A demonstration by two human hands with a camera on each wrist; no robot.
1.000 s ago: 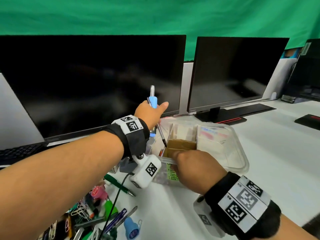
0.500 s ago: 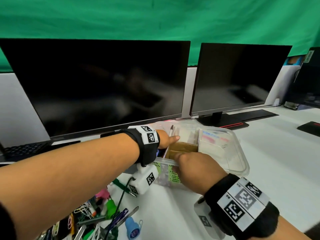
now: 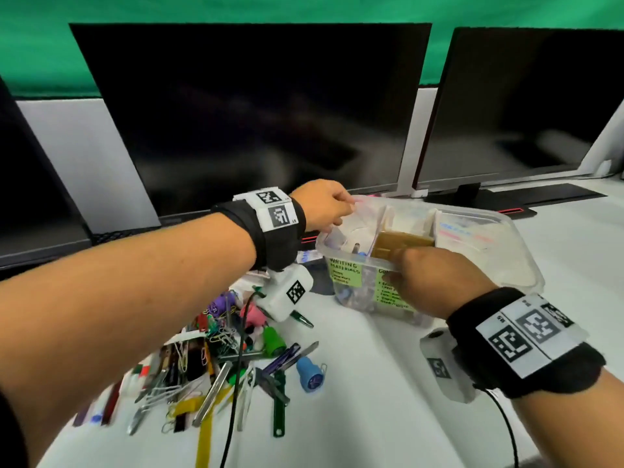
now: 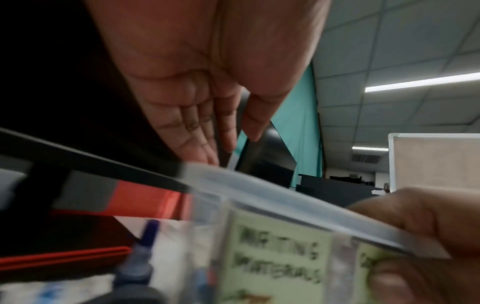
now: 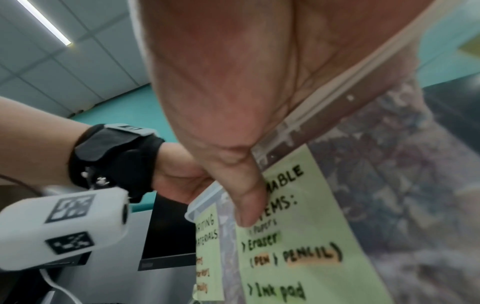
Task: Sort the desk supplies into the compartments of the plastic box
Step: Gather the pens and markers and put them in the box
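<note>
The left hand (image 3: 322, 204) is hovering with straight, empty fingers over the plastic box (image 3: 520, 265)'s writing-materials compartment, where pens (image 3: 356, 248) are lying, long axes slanting toward its rim. The right hand (image 3: 435, 285) is gripping the near rim. Next, I judge, another supply from the pile (image 3: 216, 359) on the counter (image 3: 371, 417), left of the box

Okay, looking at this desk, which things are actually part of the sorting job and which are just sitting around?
Part of the job:
plastic box
pile of desk supplies
writing materials label
left hand, empty over the box
right hand, steadying the box

Just lying about:
monitors
green backdrop
</note>
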